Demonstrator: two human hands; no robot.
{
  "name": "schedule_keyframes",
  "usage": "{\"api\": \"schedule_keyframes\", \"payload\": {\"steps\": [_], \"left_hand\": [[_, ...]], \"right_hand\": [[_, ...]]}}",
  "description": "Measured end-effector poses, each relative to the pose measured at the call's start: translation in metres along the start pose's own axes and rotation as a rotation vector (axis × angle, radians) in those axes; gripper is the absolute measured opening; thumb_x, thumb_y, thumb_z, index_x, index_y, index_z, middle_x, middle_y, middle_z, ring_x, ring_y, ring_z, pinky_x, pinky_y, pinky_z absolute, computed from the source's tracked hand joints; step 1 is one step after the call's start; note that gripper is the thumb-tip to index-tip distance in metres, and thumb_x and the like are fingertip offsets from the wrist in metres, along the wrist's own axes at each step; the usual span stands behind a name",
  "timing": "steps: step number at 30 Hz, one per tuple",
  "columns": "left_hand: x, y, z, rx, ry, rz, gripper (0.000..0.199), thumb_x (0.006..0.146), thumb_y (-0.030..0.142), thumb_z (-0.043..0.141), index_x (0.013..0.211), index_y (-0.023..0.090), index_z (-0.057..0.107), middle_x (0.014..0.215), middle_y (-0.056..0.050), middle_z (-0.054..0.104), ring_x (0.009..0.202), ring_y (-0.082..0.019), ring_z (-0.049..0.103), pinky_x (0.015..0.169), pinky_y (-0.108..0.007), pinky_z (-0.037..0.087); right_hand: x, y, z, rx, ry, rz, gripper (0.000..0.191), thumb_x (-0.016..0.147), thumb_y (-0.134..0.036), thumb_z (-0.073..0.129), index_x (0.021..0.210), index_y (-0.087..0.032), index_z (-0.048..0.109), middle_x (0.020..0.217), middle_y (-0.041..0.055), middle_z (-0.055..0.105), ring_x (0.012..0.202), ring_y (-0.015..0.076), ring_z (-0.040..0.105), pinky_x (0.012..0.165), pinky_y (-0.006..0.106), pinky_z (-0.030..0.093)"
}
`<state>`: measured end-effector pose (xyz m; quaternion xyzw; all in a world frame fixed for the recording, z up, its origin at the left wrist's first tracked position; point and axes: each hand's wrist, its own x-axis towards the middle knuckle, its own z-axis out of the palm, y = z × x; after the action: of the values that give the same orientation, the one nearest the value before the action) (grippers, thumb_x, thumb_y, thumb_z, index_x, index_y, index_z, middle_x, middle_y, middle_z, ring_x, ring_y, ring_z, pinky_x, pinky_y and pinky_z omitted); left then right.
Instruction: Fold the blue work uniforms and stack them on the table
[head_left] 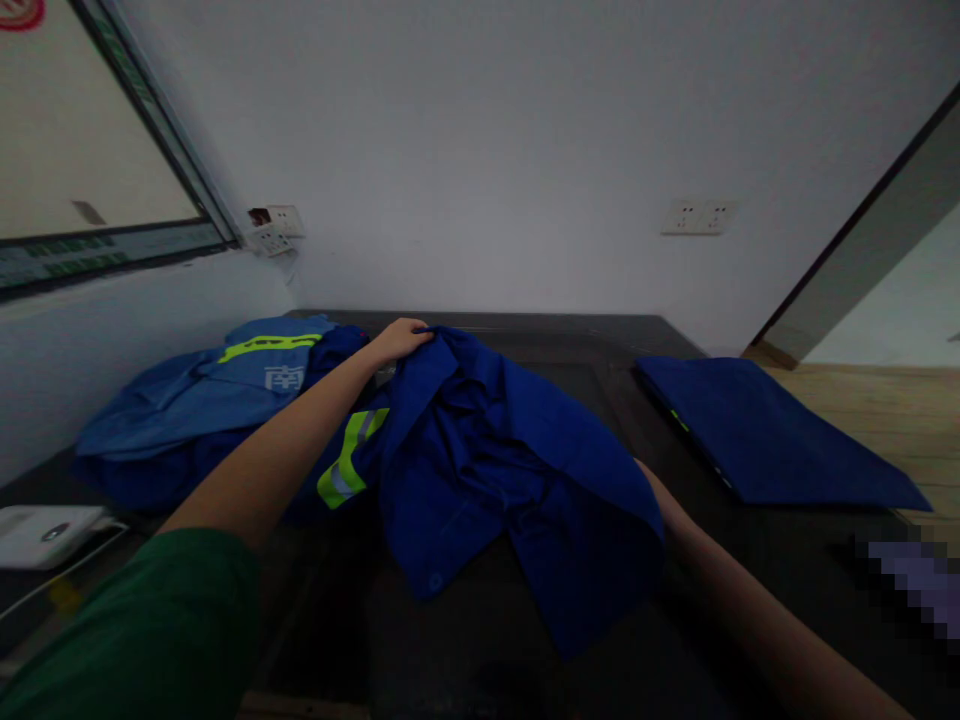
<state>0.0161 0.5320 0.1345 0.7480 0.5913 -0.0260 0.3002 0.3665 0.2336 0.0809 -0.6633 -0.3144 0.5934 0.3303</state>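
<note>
A dark blue work jacket (480, 450) with a yellow-green and silver reflective band lies bunched and partly lifted over the dark table. Its far left edge is pinched in my left hand (405, 338), whose fingers are closed on the cloth. On the other side, my right hand (643, 472) reaches in behind the jacket's right part; the cloth covers its fingers, so their grip is hidden. One corner of the jacket with a round snap hangs toward me.
Left of the jacket sits a pile of blue clothes (202, 390) with a reflective stripe. A folded blue garment (772, 430) lies at the table's right end. A white device (49, 535) with a cable is at the left edge. The wall behind has sockets (697, 216).
</note>
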Motion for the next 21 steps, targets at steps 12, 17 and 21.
{"api": "schedule_keyframes", "payload": {"steps": [12,17,21], "left_hand": [[-0.078,-0.002,-0.024,-0.06,-0.078,-0.057,0.061,0.079,0.052,0.055,0.125,0.012,0.055,0.12,-0.012,0.065,0.106,-0.024,0.062,0.088,-0.027,0.048],[-0.089,0.005,-0.016,-0.113,-0.184,0.0,0.046,0.078,0.036,0.056,0.116,0.012,0.059,0.115,-0.01,0.066,0.095,-0.023,0.064,0.08,-0.027,0.051],[-0.089,0.064,-0.012,-0.3,-0.071,0.119,0.035,0.084,0.022,0.046,0.117,0.013,0.056,0.102,-0.009,0.066,0.069,-0.016,0.062,0.065,-0.029,0.053]], "right_hand": [[-0.013,-0.026,-0.029,0.06,0.153,-0.059,0.056,0.074,-0.059,0.065,0.119,-0.026,0.058,0.119,0.0096,0.062,0.107,0.0248,0.06,0.079,0.034,0.054],[-0.012,-0.022,-0.003,-0.075,-0.102,-0.028,0.087,0.057,-0.046,0.082,0.134,-0.025,0.048,0.129,0.0124,0.058,0.119,0.0311,0.055,0.1,0.048,0.045],[-0.02,-0.013,0.047,-0.024,-0.386,-0.006,0.074,0.068,-0.042,0.074,0.134,-0.022,0.049,0.132,0.0107,0.058,0.118,0.0295,0.057,0.103,0.05,0.042]]}}
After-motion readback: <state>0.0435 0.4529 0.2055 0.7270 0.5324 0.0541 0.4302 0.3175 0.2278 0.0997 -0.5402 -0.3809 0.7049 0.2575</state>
